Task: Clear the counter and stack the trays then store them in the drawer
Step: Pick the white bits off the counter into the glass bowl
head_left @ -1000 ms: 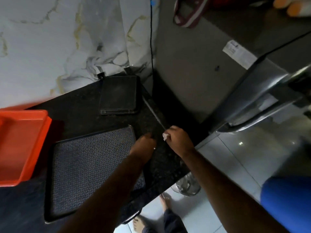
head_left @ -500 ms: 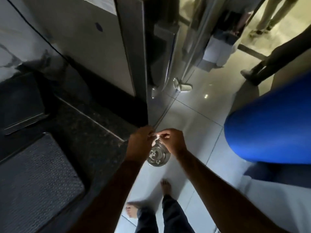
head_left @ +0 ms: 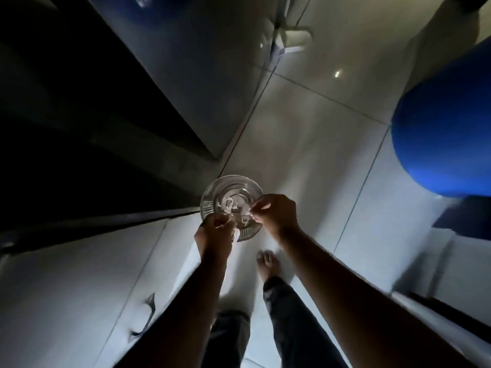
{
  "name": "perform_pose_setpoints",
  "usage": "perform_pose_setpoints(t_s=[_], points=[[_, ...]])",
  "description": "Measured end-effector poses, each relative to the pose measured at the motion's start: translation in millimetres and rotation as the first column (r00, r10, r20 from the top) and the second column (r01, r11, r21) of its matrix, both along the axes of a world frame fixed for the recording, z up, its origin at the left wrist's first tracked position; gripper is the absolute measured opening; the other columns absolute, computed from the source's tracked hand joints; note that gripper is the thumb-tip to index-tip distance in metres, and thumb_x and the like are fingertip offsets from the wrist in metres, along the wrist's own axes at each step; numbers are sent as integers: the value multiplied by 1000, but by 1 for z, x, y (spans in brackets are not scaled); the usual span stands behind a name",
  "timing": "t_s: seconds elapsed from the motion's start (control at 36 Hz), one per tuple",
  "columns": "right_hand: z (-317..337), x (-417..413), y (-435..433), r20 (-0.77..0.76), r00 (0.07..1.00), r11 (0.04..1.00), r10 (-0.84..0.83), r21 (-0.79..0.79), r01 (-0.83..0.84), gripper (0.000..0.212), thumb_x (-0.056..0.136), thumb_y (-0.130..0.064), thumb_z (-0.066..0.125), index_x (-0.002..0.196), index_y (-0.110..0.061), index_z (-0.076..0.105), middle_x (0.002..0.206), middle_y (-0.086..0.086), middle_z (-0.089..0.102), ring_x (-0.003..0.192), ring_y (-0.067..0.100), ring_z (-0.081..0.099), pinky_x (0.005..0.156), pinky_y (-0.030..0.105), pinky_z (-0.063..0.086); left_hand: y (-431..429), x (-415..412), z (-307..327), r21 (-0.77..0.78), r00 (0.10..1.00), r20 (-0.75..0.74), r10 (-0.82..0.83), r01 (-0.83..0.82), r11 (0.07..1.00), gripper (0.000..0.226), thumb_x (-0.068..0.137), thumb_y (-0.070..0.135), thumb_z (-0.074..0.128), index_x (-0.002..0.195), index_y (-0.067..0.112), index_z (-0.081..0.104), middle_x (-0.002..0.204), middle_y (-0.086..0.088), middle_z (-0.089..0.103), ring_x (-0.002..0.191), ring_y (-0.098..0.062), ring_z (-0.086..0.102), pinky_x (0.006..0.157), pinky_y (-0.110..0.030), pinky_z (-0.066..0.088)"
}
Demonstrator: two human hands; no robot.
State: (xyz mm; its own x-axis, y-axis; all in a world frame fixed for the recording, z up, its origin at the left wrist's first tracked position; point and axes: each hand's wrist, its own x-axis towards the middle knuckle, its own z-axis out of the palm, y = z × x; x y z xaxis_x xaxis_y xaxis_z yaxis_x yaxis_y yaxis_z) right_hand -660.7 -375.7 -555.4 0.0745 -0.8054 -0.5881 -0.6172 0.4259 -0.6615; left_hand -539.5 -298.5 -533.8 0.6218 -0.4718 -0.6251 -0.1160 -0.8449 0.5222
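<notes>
I am looking straight down at the floor, and neither tray is in view. A round shiny steel bin [head_left: 229, 191] stands on the tiles below, with pale scraps inside it. Both hands hover over its near rim. My right hand [head_left: 277, 215] pinches a small white scrap between its fingertips. My left hand [head_left: 215, 233] is beside it with fingers closed; I cannot make out anything in them. The hands are a finger's width apart.
The dark counter edge [head_left: 101, 216] runs along the left, above a white cabinet front with a metal handle [head_left: 144, 318]. A grey fridge side [head_left: 202, 75] rises behind the bin. A big blue object [head_left: 446, 128] sits at the right. My bare foot [head_left: 268, 264] rests on the tiles.
My view has swung from the counter and trays down to the floor. Both hands moved off the counter edge and now hang over the steel bin.
</notes>
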Motion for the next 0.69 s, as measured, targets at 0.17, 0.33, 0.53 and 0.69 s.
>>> perform_pose_setpoints(t_s=[0.17,0.33,0.53,0.69], points=[[-53,6,11,-37,999,994,17,110,-12,19,75,-23,76,93,-21,78,97,2,79,94,21,74,93,40,58,-3,5,-66,39,1000,7,27,-27,999,14,78,26,74,91,22,72,89,0,75,84,-21,68,73,-27,49],[-24,0,25,-176,949,965,263,41,-260,30,96,-15,52,121,-9,67,122,12,72,115,30,66,100,36,50,12,13,-44,-73,983,45,-176,179,981,22,84,12,65,102,23,71,114,4,71,104,-17,64,83,-18,44],[70,-8,23,-344,771,784,537,-133,-606,56,98,-32,52,146,-7,42,146,16,52,140,33,44,113,43,42,23,24,52,-104,864,137,-485,499,860,36,93,29,52,124,14,63,138,-4,59,127,-22,55,99,-22,38],[193,-18,13,-508,653,588,562,-310,-747,70,94,-47,40,145,2,42,148,23,50,141,39,43,105,49,49,24,29,174,-82,810,180,-558,577,812,79,86,67,28,147,19,39,156,-4,36,142,-19,35,114,-34,32]])
